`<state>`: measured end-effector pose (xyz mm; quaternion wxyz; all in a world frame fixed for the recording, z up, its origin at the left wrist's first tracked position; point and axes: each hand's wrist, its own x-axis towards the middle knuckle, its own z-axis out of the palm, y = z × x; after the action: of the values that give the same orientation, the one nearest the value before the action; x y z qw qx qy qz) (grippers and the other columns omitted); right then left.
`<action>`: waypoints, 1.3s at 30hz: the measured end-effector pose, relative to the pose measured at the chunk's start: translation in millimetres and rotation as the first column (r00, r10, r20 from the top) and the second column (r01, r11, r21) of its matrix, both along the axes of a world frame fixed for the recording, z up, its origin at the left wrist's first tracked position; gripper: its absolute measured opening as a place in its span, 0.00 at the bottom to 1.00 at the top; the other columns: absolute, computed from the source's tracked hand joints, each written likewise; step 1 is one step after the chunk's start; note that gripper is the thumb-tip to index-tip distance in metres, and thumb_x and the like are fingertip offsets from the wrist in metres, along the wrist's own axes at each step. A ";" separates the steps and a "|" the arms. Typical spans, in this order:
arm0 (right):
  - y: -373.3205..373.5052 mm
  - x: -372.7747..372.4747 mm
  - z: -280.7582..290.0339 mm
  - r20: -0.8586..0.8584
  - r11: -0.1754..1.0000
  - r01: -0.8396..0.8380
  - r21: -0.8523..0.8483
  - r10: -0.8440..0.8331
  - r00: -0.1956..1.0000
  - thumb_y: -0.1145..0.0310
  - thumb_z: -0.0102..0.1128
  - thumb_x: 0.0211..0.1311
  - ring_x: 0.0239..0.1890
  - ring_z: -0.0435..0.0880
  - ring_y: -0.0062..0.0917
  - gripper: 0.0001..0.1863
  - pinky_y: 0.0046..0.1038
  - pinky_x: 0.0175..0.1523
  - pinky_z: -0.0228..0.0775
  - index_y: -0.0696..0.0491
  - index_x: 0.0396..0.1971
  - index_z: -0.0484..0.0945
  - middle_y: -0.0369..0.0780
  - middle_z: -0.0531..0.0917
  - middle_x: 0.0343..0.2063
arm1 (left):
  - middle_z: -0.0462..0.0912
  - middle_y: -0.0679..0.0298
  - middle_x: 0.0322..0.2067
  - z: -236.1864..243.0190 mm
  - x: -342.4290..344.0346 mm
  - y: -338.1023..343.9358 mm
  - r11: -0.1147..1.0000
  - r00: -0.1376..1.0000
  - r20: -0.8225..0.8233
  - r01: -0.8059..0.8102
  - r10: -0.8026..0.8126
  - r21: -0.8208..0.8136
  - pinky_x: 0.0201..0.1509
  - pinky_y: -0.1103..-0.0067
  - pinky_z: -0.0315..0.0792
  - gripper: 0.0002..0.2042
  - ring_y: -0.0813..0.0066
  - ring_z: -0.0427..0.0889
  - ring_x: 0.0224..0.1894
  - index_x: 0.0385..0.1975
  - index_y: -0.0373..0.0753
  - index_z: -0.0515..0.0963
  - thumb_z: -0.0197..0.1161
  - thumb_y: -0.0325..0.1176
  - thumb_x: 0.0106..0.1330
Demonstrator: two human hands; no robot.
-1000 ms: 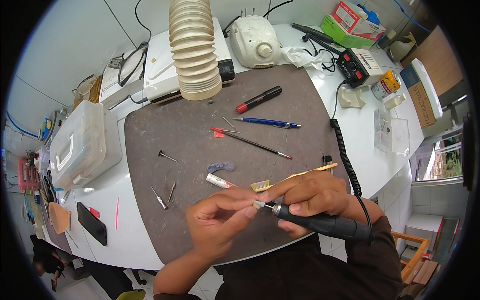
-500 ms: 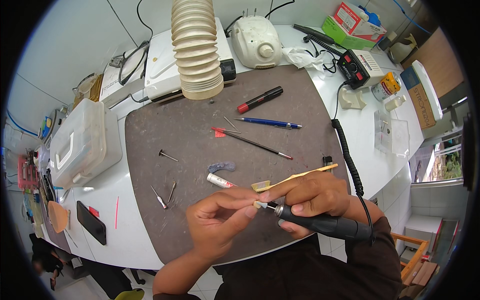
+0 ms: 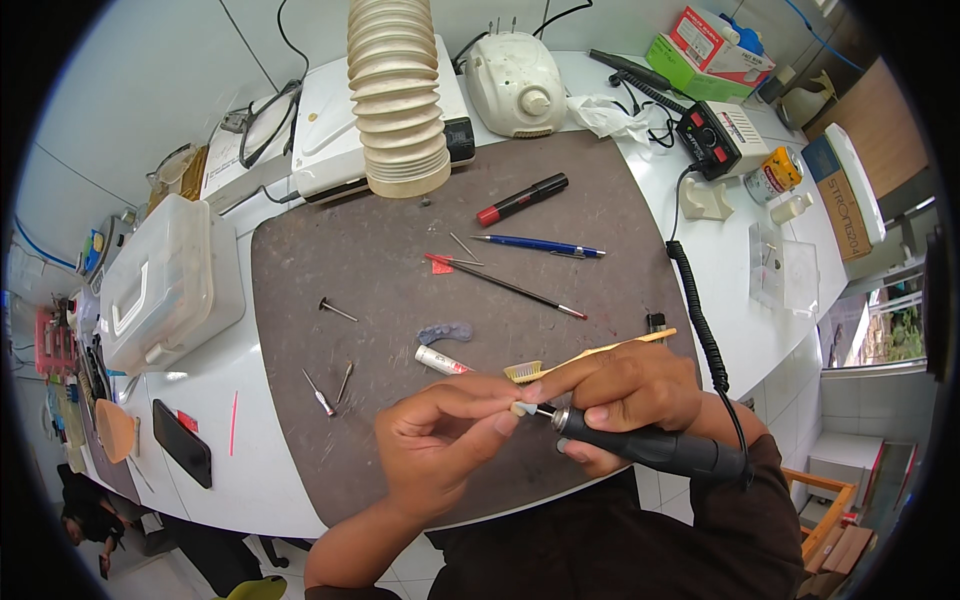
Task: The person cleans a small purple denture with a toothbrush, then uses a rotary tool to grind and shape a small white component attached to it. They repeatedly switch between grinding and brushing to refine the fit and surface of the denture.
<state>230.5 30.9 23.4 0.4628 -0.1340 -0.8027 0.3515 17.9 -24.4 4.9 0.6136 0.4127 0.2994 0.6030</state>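
My left hand [image 3: 440, 440] pinches a small pale piece [image 3: 517, 410] between thumb and index finger. My right hand [image 3: 640, 395] is wrapped around a black rotary handpiece [image 3: 690, 455], whose pale conical tip [image 3: 530, 409] touches that piece, with my right index finger stretched close by. Behind my hands lie a yellow-bristled brush [image 3: 600, 350], a white tube [image 3: 437, 360] and a blue-grey moulded piece [image 3: 445, 332] on a brown mat [image 3: 360, 260]. Two thin tools [image 3: 320, 397] lie left of my left hand.
Pens [image 3: 540, 245] and a marker [image 3: 520, 198] lie farther back. A ribbed hose [image 3: 400, 100] hangs over the mat. A plastic case [image 3: 170, 280] and phone [image 3: 182, 443] sit left; a control box [image 3: 735, 135] and coiled cord right. Another person [image 3: 85, 510] is at lower left.
Both hands and the handpiece have shifted very slightly right, along with the whole view; the grips look the same.
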 end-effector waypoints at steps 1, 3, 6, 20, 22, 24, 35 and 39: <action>0.2 0.1 1.1 0.004 1.000 -0.002 0.000 0.002 1.000 0.80 0.74 0.49 0.43 0.89 0.43 0.24 0.36 0.40 0.89 0.51 0.42 0.69 0.39 0.78 0.29 | 0.86 0.49 0.43 -0.4 -0.1 0.2 1.000 1.000 -0.005 0.000 0.000 0.000 0.56 0.70 0.76 0.05 0.67 0.85 0.48 0.38 0.29 0.82 0.64 0.15 0.64; 0.4 0.1 4.3 0.012 1.000 -0.008 0.002 0.008 1.000 0.79 0.74 0.50 0.43 0.89 0.43 0.24 0.36 0.40 0.89 0.51 0.42 0.69 0.39 0.79 0.29 | 0.86 0.49 0.43 0.0 0.0 -0.2 1.000 1.000 0.003 0.003 -0.003 -0.004 0.56 0.70 0.76 0.05 0.66 0.85 0.48 0.38 0.29 0.82 0.64 0.15 0.64; 0.6 -0.3 -0.2 -0.012 1.000 0.001 0.006 -0.001 1.000 0.79 0.74 0.50 0.43 0.90 0.43 0.23 0.36 0.40 0.89 0.51 0.41 0.69 0.39 0.79 0.29 | 0.86 0.49 0.43 0.3 0.2 -0.1 1.000 1.000 0.001 0.000 0.000 0.003 0.56 0.70 0.76 0.05 0.66 0.85 0.48 0.38 0.29 0.82 0.64 0.15 0.64; -1.1 0.3 -1.0 -0.049 1.000 0.006 0.028 -0.005 0.999 0.80 0.76 0.47 0.44 0.89 0.46 0.22 0.37 0.42 0.86 0.54 0.39 0.73 0.42 0.83 0.29 | 0.85 0.50 0.44 0.3 0.4 -0.6 1.000 1.000 0.014 0.022 -0.022 -0.012 0.56 0.70 0.75 0.05 0.68 0.84 0.48 0.37 0.30 0.81 0.64 0.16 0.64; -1.2 0.6 -0.9 -0.050 1.000 0.007 0.026 -0.006 0.999 0.80 0.76 0.47 0.44 0.89 0.46 0.22 0.37 0.43 0.86 0.54 0.39 0.73 0.42 0.83 0.29 | 0.85 0.50 0.44 1.0 1.2 -0.4 1.000 1.000 0.019 0.019 -0.019 -0.012 0.56 0.70 0.75 0.05 0.68 0.84 0.48 0.37 0.30 0.81 0.64 0.16 0.64; -1.0 0.0 -1.5 -0.052 1.000 0.009 0.026 -0.008 0.999 0.80 0.76 0.47 0.45 0.89 0.46 0.21 0.37 0.43 0.86 0.54 0.39 0.73 0.42 0.83 0.29 | 0.85 0.50 0.44 0.8 0.9 -0.3 1.000 1.000 0.016 0.020 -0.020 -0.015 0.56 0.71 0.75 0.05 0.68 0.84 0.48 0.37 0.29 0.81 0.64 0.16 0.64; -1.8 1.8 -3.4 -0.057 0.991 -0.067 -0.118 0.060 0.997 0.82 0.73 0.48 0.46 0.88 0.46 0.27 0.40 0.44 0.87 0.50 0.46 0.69 0.39 0.77 0.28 | 0.86 0.50 0.43 1.3 0.4 -0.6 1.000 1.000 0.013 0.018 -0.018 -0.022 0.56 0.71 0.75 0.05 0.69 0.84 0.47 0.38 0.29 0.81 0.64 0.16 0.64; -2.2 2.3 -2.0 -0.019 0.994 -0.049 -0.101 0.047 0.999 0.83 0.73 0.48 0.46 0.88 0.46 0.27 0.39 0.44 0.87 0.50 0.46 0.69 0.38 0.76 0.28 | 0.86 0.50 0.43 1.6 0.4 -0.7 1.000 1.000 0.005 0.013 -0.013 -0.020 0.56 0.72 0.75 0.05 0.69 0.84 0.47 0.38 0.29 0.81 0.64 0.16 0.64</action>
<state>232.8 28.7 21.4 0.4534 -0.1350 -0.7830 0.4038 18.3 -25.2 6.5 0.6225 0.4068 0.3012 0.5968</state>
